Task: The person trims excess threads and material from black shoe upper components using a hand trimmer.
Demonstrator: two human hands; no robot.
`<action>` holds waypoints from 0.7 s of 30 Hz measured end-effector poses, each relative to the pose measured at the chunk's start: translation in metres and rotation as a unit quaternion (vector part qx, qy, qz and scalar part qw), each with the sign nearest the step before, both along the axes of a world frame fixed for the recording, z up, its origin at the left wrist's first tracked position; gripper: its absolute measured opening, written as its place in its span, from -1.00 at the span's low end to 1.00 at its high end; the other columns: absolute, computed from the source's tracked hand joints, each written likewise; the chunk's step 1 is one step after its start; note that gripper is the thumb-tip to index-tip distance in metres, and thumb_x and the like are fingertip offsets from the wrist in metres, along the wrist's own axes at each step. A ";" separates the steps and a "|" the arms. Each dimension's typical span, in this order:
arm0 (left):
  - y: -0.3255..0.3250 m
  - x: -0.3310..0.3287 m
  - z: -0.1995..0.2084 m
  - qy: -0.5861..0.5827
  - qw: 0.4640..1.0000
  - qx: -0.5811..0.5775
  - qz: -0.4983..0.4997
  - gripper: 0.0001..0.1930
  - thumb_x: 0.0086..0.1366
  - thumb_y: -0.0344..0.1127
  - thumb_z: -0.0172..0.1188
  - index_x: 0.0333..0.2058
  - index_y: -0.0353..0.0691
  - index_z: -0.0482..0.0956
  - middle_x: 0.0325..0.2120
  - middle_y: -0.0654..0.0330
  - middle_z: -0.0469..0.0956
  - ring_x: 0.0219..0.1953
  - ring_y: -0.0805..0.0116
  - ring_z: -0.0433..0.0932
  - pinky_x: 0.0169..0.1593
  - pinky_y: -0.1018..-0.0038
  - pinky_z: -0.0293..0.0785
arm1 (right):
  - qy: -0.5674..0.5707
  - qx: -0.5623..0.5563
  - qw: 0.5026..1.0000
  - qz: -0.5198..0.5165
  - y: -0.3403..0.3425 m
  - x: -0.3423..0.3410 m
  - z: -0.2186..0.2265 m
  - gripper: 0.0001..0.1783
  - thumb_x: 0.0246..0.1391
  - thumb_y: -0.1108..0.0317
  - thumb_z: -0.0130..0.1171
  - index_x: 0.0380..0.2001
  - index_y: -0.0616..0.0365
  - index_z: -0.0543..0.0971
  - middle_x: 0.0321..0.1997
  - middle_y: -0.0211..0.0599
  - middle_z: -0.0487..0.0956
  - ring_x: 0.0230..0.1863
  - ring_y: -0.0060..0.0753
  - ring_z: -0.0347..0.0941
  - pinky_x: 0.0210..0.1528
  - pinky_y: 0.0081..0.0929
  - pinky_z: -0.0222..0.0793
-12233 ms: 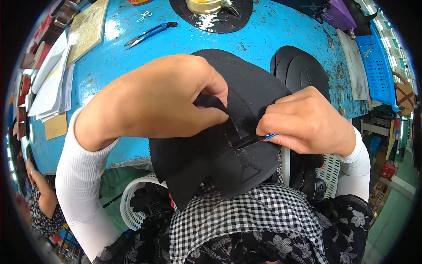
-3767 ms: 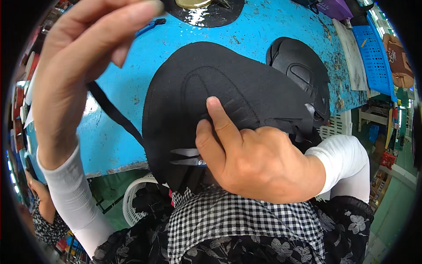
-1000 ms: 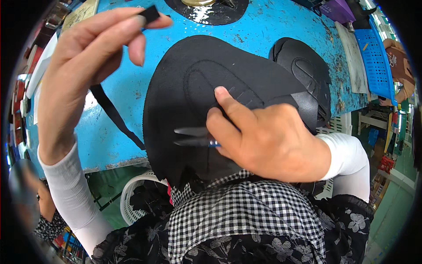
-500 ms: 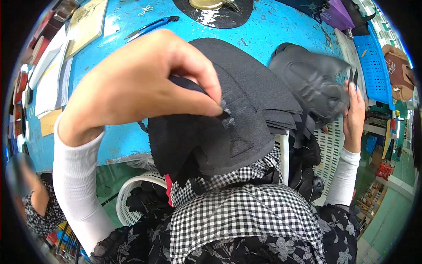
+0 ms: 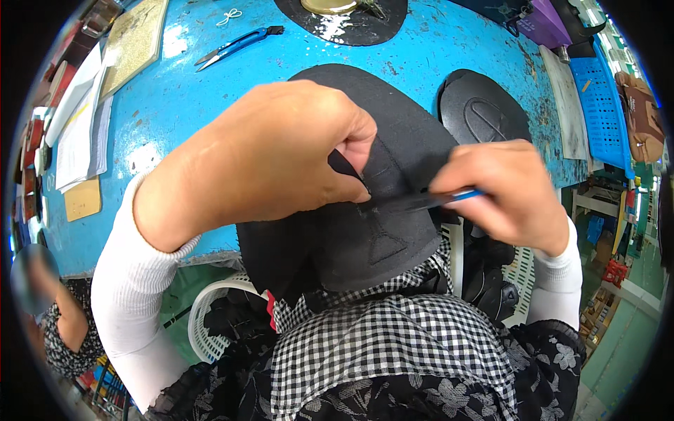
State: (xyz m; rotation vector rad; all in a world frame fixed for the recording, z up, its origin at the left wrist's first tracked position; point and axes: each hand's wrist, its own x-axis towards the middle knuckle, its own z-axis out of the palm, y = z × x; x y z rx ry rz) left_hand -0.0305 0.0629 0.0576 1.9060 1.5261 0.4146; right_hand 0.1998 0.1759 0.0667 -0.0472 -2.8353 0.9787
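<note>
Dark fabric pieces (image 5: pixel 414 231), stitched and curved, lie stacked in front of me over the table edge and my lap. My left hand (image 5: pixel 267 158) is closed over them, thumb and finger pinching a bit of black material at the stitched middle; part of it is hidden behind the fingers. My right hand (image 5: pixel 505 189) is closed around blue-handled thread snips (image 5: pixel 421 203). Their blades, smeared by motion, point left and reach the fabric beside my left fingertips. Behind my right hand lies a shiny black padded piece (image 5: pixel 481 109) with a raised oval outline.
Another pair of blue snips (image 5: pixel 239 47) lies on the blue table (image 5: pixel 175 112). A black disc (image 5: pixel 382 28) with a gold-coloured dish stands at the back. Papers (image 5: pixel 81 154) are at left, a blue basket (image 5: pixel 600 105) at right. White baskets (image 5: pixel 210 309) stand below. Another person sits at far left.
My right hand has come left from the shiny black pieces, bringing the snips to the fabric beside my left fingertips. My left hand has shifted slightly right and down, still pinching.
</note>
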 end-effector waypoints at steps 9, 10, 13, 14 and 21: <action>0.004 -0.014 0.003 -0.051 0.997 -0.061 -0.015 -0.87 0.11 -0.35 0.28 -0.41 -0.28 0.59 -0.70 0.21 0.37 -0.66 0.47 0.26 -0.56 0.51 0.19 | -0.058 -0.005 0.987 0.152 0.013 -0.016 -0.010 -0.82 -0.07 0.38 0.25 -0.40 0.03 0.44 -0.58 -0.35 0.46 -0.54 -0.20 0.45 -0.60 -0.31 0.24; 0.006 -0.015 0.001 -0.052 0.997 -0.061 -0.016 -0.87 0.11 -0.35 0.28 -0.41 -0.28 0.59 -0.70 0.21 0.37 -0.66 0.47 0.26 -0.56 0.51 0.19 | -0.060 -0.005 0.987 0.151 0.014 -0.017 -0.011 -0.82 -0.07 0.38 0.25 -0.40 0.03 0.44 -0.58 -0.35 0.46 -0.54 -0.20 0.45 -0.60 -0.31 0.24; 0.009 -0.018 -0.003 -0.036 0.998 -0.053 -0.024 -0.88 0.12 -0.36 0.26 -0.40 -0.27 0.60 -0.70 0.20 0.37 -0.67 0.47 0.25 -0.56 0.51 0.18 | -0.045 -0.036 0.994 0.090 0.015 -0.023 -0.012 -0.81 -0.06 0.38 0.25 -0.39 0.03 0.43 -0.58 -0.34 0.47 -0.55 -0.18 0.45 -0.60 -0.30 0.24; 0.008 -0.018 -0.004 -0.032 0.999 -0.030 -0.027 -0.89 0.12 -0.36 0.25 -0.40 -0.27 0.60 -0.71 0.20 0.37 -0.67 0.47 0.25 -0.56 0.50 0.18 | -0.039 0.005 0.996 0.078 0.013 -0.026 -0.013 -0.81 -0.05 0.37 0.24 -0.38 0.04 0.43 -0.58 -0.34 0.47 -0.55 -0.18 0.46 -0.60 -0.30 0.24; 0.011 -0.020 0.003 -0.029 0.996 -0.078 -0.037 -0.91 0.14 -0.39 0.21 -0.39 -0.27 0.57 -0.72 0.20 0.34 -0.67 0.45 0.24 -0.55 0.47 0.17 | -0.092 0.095 0.991 -0.002 0.007 -0.036 0.002 -0.80 -0.06 0.36 0.28 -0.38 0.13 0.48 -0.51 -0.26 0.53 -0.49 -0.12 0.51 -0.50 -0.34 0.33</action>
